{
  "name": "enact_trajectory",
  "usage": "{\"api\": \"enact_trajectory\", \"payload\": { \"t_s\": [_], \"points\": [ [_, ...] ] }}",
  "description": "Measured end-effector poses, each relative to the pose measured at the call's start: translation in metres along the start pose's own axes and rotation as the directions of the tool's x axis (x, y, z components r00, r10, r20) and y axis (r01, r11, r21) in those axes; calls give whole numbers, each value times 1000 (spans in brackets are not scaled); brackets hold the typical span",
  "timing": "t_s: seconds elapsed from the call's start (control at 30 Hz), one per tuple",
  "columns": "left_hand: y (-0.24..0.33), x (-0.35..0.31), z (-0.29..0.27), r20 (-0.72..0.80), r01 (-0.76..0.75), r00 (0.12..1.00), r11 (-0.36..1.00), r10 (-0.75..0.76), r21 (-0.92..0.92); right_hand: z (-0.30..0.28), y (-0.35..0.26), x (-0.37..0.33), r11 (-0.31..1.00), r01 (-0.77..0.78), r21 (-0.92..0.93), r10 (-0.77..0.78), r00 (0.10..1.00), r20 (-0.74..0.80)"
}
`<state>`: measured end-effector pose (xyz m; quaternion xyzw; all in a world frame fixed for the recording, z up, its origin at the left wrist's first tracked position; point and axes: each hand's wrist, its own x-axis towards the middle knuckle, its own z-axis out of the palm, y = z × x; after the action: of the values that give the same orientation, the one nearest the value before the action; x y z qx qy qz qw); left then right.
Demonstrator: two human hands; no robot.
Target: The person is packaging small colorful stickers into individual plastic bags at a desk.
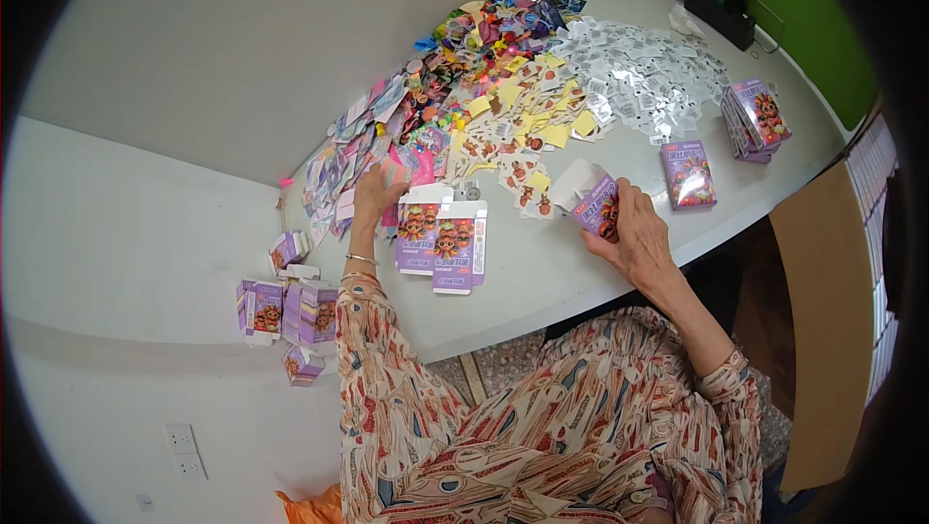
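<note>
My right hand (639,239) holds a small purple cardboard box (598,207) with a cartoon picture. The box is tilted, its white end flap (578,179) standing out on the left. At the edge of the heap of pastel packets, my left hand (375,195) has its fingers bent around a pink packet (393,172); its lower part is hidden. Just right of that wrist lie flat, unfolded purple boxes (453,251), overlapping one another. A closed purple box (689,176) lies to the right of my right hand.
Heaps of pastel packets (334,161), small colourful toys (435,74), yellow-and-white cards (527,118) and clear-white sachets (644,74) spread along the back. Stacked purple boxes (760,118) stand at right, near a black tape dispenser (711,1). More boxes (310,311) are at left.
</note>
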<state>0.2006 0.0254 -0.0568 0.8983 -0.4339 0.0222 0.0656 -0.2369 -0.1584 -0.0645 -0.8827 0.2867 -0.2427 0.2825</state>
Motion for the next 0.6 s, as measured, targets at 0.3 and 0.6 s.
{"api": "enact_trajectory", "payload": {
  "t_s": [0.3, 0.6],
  "points": [
    [1, -3, 9, -32, -324, 941, 925, 336, 197, 0, 2, -2, 1000, 24, -1, -24, 1000, 3],
    [52, -9, -57, -497, -108, 836, 958, 233, 266, -3, 0, -1, 999, 26, -43, -25, 999, 26]
  ]
}}
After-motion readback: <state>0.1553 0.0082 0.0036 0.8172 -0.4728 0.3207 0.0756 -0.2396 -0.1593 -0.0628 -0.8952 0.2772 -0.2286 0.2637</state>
